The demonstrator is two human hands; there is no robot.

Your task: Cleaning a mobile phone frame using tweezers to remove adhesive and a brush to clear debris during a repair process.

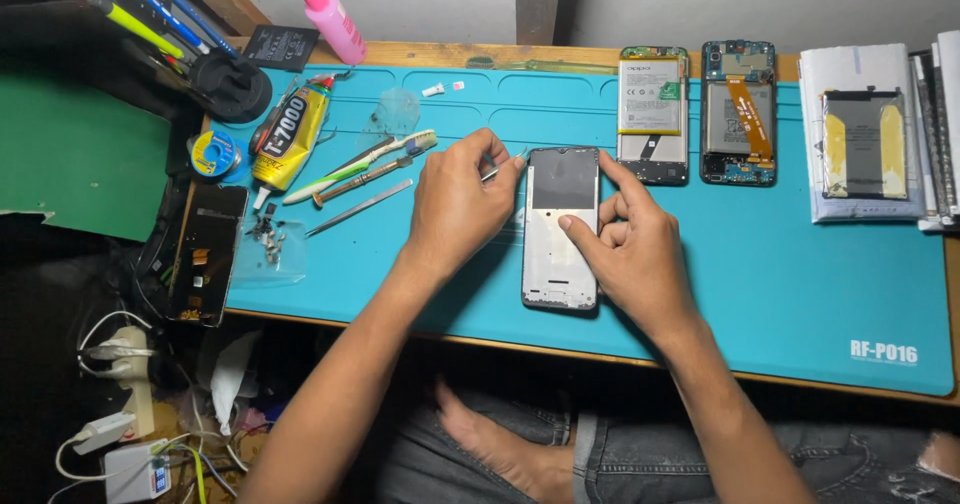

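I am working along the top left edge of a phone frame (560,229) that lies flat on the blue rubber mat (780,284), about the middle of the desk in front of me. My left hand (458,207) pinches a thin metal tool (497,171), probably tweezers, thumb and forefinger closed together on it, its tip right at the frame's upper corner. My right hand (628,244) steadies the frame from the other side: the forefinger presses on its face, the thumb rests along the right edge, and the other fingers are curled. Nothing is clamped in that hand; it only bears down.

As I judge it, this is the fine picking or scraping stage at the rim, and the next move calls for a light, shallow stroke, with the frame held still so the tip does not skid.

The frame is a slim rounded rectangle, pale and matt below, with a dark grey panel in its upper half. The mat is smooth, with moulded trays along the back. Just behind the frame lie two opened phones (653,114), one showing a pale battery, the other an orange ribbon cable. To my left lie a yellow glue tube (290,134), a toothbrush (390,151), long tweezers (360,207) and a dark screen panel (205,254).
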